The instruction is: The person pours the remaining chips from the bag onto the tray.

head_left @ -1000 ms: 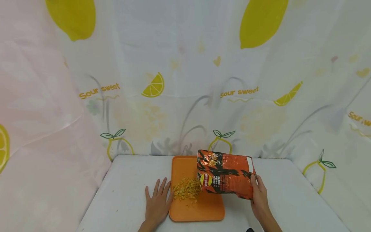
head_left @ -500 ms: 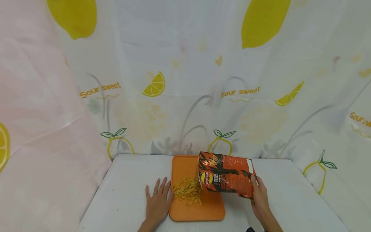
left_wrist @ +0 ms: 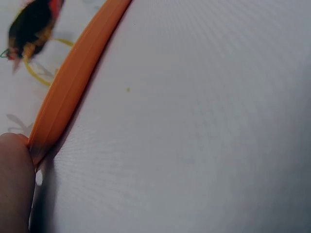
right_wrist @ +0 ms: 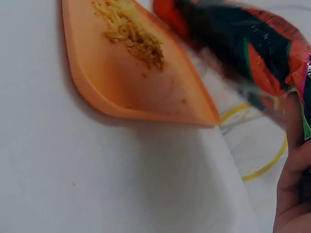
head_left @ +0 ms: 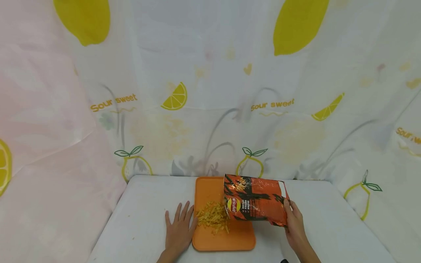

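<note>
In the head view my right hand [head_left: 295, 223] grips the right end of a red and black Lay's chip bag [head_left: 263, 195], thumb on its front. The bag lies almost level above the orange tray [head_left: 230, 241], its left end over a heap of yellow stick-shaped chips [head_left: 213, 216]. My left hand [head_left: 178, 232] lies flat with fingers spread, its thumb side against the tray's left edge. From the left wrist, a finger [left_wrist: 14, 179] shows at the tray wall [left_wrist: 73, 82]. In the right wrist view the fingers [right_wrist: 291, 174] curl on the bag [right_wrist: 272, 53].
The tray rests on a white table [head_left: 148, 204]. Several small crumbs dot the cloth left of the left hand. A lemon-print curtain [head_left: 210, 91] hangs behind and at both sides. A dark object [head_left: 284, 260] shows at the bottom edge.
More chips have landed on the tray, spreading the heap toward the front. The bag has shifted slightly, its left end now lower than a second ago. My left hand stays in place.
</note>
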{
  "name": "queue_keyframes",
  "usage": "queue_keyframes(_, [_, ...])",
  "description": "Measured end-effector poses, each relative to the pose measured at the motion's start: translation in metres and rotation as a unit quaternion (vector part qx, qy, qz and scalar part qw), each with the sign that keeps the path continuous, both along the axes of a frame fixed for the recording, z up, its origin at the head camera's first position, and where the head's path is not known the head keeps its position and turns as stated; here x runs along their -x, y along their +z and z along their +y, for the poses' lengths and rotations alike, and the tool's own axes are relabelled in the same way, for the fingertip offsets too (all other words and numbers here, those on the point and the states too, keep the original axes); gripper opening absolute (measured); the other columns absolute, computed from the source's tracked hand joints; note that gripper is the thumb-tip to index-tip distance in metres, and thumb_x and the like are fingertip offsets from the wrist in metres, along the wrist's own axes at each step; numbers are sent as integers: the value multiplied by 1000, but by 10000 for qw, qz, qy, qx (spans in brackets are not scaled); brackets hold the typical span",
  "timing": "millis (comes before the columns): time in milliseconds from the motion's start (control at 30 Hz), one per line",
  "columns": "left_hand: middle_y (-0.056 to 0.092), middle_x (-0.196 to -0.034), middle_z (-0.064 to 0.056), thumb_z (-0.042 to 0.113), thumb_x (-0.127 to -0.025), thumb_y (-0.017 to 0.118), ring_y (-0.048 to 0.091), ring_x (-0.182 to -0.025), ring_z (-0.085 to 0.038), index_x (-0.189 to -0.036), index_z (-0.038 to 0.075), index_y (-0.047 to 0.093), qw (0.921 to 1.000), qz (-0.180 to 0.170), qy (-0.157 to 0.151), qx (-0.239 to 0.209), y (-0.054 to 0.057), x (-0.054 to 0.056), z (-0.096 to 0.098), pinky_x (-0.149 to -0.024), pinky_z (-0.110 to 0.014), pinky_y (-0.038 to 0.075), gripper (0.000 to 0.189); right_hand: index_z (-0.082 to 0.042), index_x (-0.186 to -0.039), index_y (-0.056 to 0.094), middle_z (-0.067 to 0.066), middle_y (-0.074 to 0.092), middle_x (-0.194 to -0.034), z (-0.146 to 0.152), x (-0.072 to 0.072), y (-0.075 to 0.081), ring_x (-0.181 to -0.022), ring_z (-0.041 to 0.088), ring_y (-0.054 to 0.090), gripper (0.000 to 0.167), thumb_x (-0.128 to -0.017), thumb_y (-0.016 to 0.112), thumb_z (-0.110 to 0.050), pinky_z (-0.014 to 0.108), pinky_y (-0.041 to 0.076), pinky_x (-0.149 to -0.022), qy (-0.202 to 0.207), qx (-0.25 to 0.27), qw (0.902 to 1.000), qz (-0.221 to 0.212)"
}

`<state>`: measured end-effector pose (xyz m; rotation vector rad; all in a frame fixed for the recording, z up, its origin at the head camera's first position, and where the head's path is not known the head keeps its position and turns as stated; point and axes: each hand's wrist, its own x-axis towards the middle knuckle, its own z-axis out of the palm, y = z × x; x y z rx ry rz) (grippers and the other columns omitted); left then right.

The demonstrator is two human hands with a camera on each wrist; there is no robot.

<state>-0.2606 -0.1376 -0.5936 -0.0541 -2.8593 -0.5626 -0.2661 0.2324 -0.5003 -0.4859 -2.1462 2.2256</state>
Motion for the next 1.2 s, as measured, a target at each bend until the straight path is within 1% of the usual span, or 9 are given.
queue_keyframes(133, [41,-166,-2,52,-106,44,31,-158,-33,-154,20,49,9999,-115,-14,31,1,0,0,-125,-72,4,58,-16,-138,39,-27,64,-89,1,-2,3,-83,-8,64,51,-106,39,-56,16,57,-73,167,-31,9998,64])
queue_keyframes(267, [40,-167,-2,52,-106,44,30,-158,-33,-154,20,49,9998,-184,-16,30,3,-1,0,-125,-72,3,58,-19,-135,39,-27,64,-89,3,-1,5,-82,-7,65,46,-107,38,-55,16,58,-72,110,112,9999,48])
queue_keyframes(433, [40,-166,-3,51,-106,44,31,-157,-34,-154,19,49,9999,-154,-17,-33,7,-2,2,-124,-73,5,57,-18,-137,39,-29,64,-90,3,3,8,-84,-9,65,48,-106,39,-55,15,58,-74,95,197,9997,69])
queue_keyframes(533, [42,-166,-3,50,-106,44,32,-157,-34,-153,18,50,9999,-97,9,-43,6,-2,2,-124,-73,6,57,-16,-138,40,-27,63,-90,2,4,8,-84,-7,64,51,-106,38,-56,16,57,-74,203,-135,9996,129])
queue_keyframes(633, [43,-165,-3,50,-106,46,33,-156,-34,-152,18,52,10000,-53,13,21,4,-2,1,-124,-73,7,56,-11,-143,36,-26,62,-89,1,2,8,-82,-5,63,58,-107,37,-57,18,57,-72,270,-558,9979,168])
queue_keyframes(767, [42,-166,-2,51,-106,46,32,-157,-33,-152,19,51,9999,-105,-1,77,2,-3,-1,-124,-73,6,57,-11,-146,33,-25,62,-89,2,-1,8,-82,-4,62,62,-106,36,-58,19,57,-72,326,-615,9974,161])
queue_keyframes(1000, [41,-166,-2,51,-106,44,31,-157,-33,-153,19,50,9999,-141,2,85,1,-2,-1,-125,-72,6,57,-12,-137,38,-22,63,-86,1,-2,9,-79,-1,63,54,-107,36,-57,21,57,-69,359,-715,9966,217])
queue_keyframes(1133, [41,-166,-3,51,-106,45,31,-157,-34,-153,18,50,9999,-165,-17,36,3,-1,0,-125,-73,5,58,-11,-138,38,-21,62,-86,0,-2,10,-79,-1,62,56,-107,36,-57,21,56,-69,353,-716,9966,205])
queue_keyframes(1200, [41,-166,-2,51,-106,45,31,-157,-33,-153,18,50,9998,-195,-13,45,4,-1,0,-125,-72,4,58,-11,-139,37,-22,62,-88,-1,-1,10,-80,-2,62,57,-106,37,-58,20,57,-70,334,-619,9974,171])
